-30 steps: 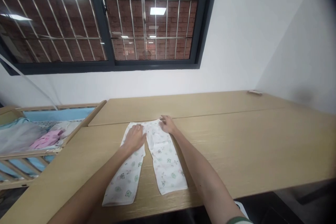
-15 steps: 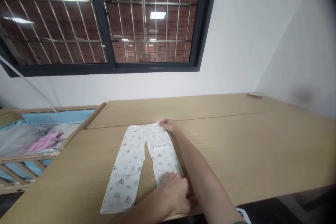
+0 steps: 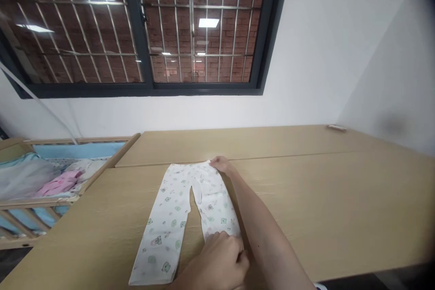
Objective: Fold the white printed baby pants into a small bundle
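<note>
We have a pair of white pants (image 3: 185,179) with a small green print lying flat on the tabletop (image 3: 322,199), a little left of its middle. Their long axis runs from the waistband (image 3: 190,166) at the far side toward us, and the waistband sits just at the near side of the seam (image 3: 272,155) where two boards of the tabletop meet. The two legs point toward us, with the left-hand leg (image 3: 158,244) angling down and to the left, and a narrow wedge of wood shows between them.

Our right hand (image 3: 220,164) is at the far right corner of the waistband, fingers close together on the cloth. Our left hand (image 3: 220,258) has crossed in front and is curled over the near end of the right-hand leg (image 3: 217,215), fingers on the fabric. From this view we cannot tell whether either hand is actually gripping. Our right forearm (image 3: 268,235) lies just beside that same leg.

The tabletop runs on well to the right toward the wall (image 3: 306,54), and a small pale object (image 3: 336,128) sits at its far corner. Its near edge is cut off by our arms and the frame. To the left, just past the tabletop's edge, stands a wooden crib (image 3: 112,154) holding a pink garment (image 3: 61,183) and a gray blanket (image 3: 23,176).
</note>
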`<state>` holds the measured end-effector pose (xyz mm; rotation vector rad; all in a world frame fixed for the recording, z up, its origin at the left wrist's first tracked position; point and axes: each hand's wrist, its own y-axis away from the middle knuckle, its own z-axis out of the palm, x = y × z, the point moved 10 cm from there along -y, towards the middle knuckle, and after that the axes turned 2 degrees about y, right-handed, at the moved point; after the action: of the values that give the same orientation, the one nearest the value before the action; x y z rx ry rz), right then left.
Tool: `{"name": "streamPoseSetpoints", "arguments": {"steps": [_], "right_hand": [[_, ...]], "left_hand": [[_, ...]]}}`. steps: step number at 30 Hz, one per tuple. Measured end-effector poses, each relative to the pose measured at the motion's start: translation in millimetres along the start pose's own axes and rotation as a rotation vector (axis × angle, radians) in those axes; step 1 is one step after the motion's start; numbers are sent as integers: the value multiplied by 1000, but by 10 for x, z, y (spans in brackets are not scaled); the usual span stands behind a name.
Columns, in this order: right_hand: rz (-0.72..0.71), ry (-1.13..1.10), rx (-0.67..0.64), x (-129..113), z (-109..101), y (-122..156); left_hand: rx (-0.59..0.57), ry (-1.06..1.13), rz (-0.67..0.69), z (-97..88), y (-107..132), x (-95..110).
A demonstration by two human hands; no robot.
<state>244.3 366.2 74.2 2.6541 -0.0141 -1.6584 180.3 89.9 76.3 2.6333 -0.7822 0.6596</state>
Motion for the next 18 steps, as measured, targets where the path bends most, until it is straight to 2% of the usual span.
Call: {"name": "streamPoseSetpoints", "arguments": {"steps": [6,10,13,18], "right_hand": [[-15,-31,64,-119,-22,-3],[-31,-28,121,-309,91,-104],[-77,0,136,-543,332,-169],[-153,107,120,-902,931,-171]], "left_hand": [[113,450,-67,-275,278,-129],[198,664,-109,-377,549,-387],[257,705,-139,-429,786,-630],[347,643,-217,-491,1167,-1006]]}}
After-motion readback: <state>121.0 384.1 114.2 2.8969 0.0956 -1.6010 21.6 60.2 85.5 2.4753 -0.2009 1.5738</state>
